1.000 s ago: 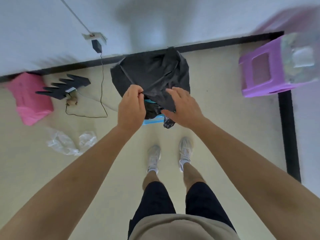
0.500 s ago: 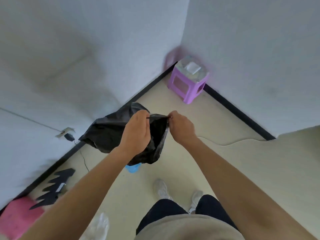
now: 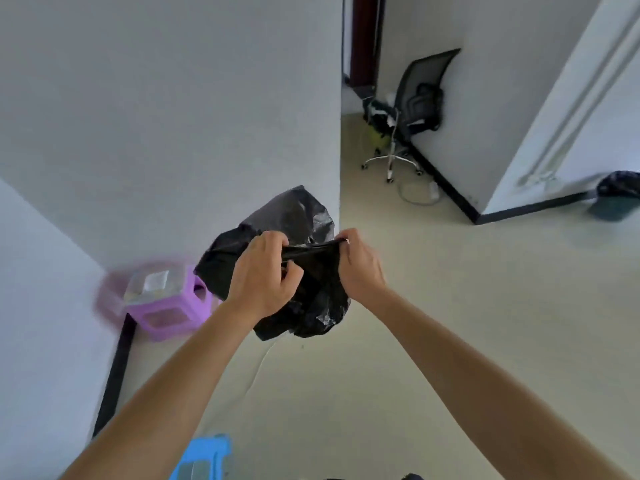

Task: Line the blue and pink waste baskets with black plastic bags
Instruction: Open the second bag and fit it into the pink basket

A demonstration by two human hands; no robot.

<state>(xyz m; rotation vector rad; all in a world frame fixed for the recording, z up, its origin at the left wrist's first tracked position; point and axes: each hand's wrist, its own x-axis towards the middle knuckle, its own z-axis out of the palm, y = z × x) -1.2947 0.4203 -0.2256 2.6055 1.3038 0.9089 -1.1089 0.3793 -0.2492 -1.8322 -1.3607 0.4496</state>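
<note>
Mid-air w/ the black plastic bag [image 3: 304,258]: I've got the left hand [image 3: 263,278] clenched on one side of the bag's rim and the right hand [image 3: 360,265] pinching the other, the rim pulled taut between them at chest height, the rest hanging crumpled below and puffed up behind; vs. a sec ago, when the bag sat draped over the blue waste basket [image 3: 202,459] by my feet, the view has swung up and round; that basket is now at the bottom edge of frame, well apart from the bag, which is lifted clear of it; purple stool [image 3: 166,306] now low left against the wall, an office chair [image 3: 412,109] visible far back; my read: bag is being opened or shaken out, not yet seated; pink basket out of view, so lining of both appears unfinished.
</note>
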